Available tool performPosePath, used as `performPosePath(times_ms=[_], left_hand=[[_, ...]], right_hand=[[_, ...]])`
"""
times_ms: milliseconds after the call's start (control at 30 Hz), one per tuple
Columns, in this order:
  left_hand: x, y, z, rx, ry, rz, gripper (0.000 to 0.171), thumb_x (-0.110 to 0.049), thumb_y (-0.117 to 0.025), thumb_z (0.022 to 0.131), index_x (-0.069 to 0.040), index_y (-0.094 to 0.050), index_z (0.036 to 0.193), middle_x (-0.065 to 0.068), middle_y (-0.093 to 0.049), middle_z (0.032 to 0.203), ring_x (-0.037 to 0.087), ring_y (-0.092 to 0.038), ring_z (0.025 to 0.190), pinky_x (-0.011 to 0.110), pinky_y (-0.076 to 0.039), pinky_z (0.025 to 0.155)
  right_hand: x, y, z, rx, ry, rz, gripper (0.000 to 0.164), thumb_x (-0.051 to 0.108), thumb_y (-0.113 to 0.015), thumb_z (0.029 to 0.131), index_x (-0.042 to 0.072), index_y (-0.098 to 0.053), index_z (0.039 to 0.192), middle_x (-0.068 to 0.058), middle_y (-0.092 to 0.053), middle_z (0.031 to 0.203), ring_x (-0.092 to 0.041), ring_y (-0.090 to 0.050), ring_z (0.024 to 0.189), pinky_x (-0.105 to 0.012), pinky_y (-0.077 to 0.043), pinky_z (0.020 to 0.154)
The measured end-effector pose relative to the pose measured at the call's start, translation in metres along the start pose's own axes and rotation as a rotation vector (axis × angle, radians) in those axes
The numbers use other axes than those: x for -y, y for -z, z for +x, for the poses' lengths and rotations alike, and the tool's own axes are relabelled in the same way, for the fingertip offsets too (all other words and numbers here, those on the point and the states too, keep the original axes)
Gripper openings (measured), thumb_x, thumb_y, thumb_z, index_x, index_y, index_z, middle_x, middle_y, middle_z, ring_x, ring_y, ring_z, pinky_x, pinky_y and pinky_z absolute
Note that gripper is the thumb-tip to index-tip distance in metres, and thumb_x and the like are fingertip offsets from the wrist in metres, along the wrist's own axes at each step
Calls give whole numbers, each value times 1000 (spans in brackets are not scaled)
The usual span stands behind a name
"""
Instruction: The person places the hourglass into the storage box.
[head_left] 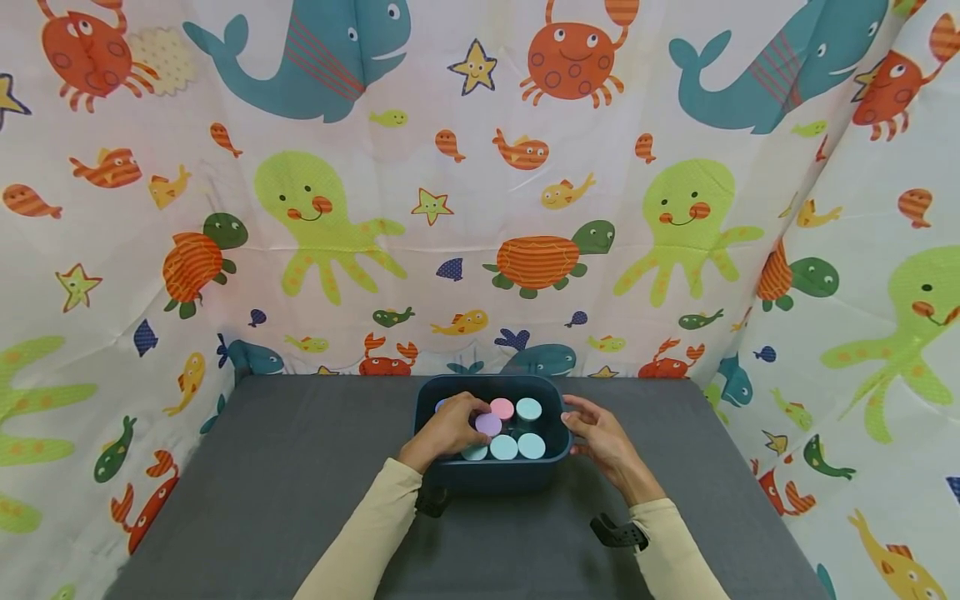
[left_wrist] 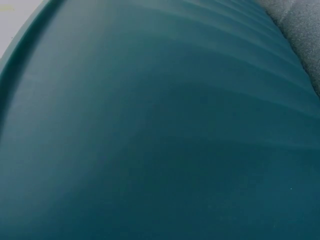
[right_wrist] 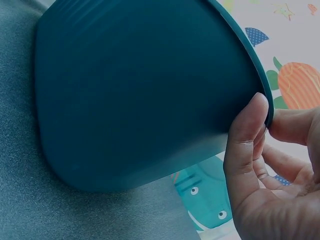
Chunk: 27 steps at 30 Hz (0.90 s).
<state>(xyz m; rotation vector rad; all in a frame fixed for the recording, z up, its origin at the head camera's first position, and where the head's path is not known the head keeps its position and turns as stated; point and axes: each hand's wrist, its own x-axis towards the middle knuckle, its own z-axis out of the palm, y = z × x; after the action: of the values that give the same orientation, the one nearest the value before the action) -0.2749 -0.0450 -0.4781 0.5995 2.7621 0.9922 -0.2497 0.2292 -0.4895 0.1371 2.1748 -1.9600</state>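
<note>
A dark teal bin [head_left: 491, 477] stands on the grey table and holds several round items with flat pastel tops. My left hand [head_left: 450, 429] reaches over its left side and pinches a round purple-topped item [head_left: 488, 424] between thumb and fingers. Around that are a pink top [head_left: 502, 408] and pale blue tops [head_left: 528, 409]; what lies under the tops is hidden. At the right end of the bin, my right hand [head_left: 606, 440] holds the rim, its thumb [right_wrist: 247, 127] against the outer wall in the right wrist view. Only the bin's wall [left_wrist: 150, 125] fills the left wrist view.
The grey table [head_left: 315, 467] extends on both sides of the bin. Behind it and along the sides hangs a white curtain [head_left: 457, 108] printed with sea animals, close to the bin's back edge. A dark strap [head_left: 618, 532] is on the right wrist.
</note>
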Motion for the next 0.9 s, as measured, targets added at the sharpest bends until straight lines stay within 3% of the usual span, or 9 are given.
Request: performPosePath(times_ms=[233, 533, 767, 900], left_hand=[[1, 1, 1, 0, -2, 7, 43, -17, -83, 78, -6, -69, 118, 5, -60, 102, 17, -55, 90, 36, -53, 88], [1, 3, 0, 0, 22, 16, 42, -17, -82, 80, -7, -69, 119, 7, -60, 108, 20, -53, 97, 38, -50, 89], [-3, 5, -4, -34, 42, -5, 44, -21, -82, 80, -7, -69, 119, 7, -61, 109, 20, -54, 99, 39, -51, 90], [-8, 12, -8, -71, 22, -23, 43, -24, -79, 83, -6, -67, 121, 10, -62, 111, 23, -57, 102, 41, -52, 92]], right_hand=[[2, -1, 1, 1, -2, 2, 47, 21, -57, 100, 14, -46, 144, -18, -61, 117, -24, -61, 81, -27, -54, 62], [1, -2, 3, 7, -6, 1, 45, 21, -57, 100, 15, -47, 144, -15, -62, 115, -26, -61, 84, -27, -54, 62], [1, -2, 1, 10, 6, -1, 46, 21, -57, 100, 14, -46, 144, -16, -63, 115, -25, -62, 82, -27, -54, 61], [1, -1, 1, 10, 4, -1, 47, 22, -57, 100, 14, -46, 145, -17, -62, 117, -25, -63, 83, -27, -54, 62]])
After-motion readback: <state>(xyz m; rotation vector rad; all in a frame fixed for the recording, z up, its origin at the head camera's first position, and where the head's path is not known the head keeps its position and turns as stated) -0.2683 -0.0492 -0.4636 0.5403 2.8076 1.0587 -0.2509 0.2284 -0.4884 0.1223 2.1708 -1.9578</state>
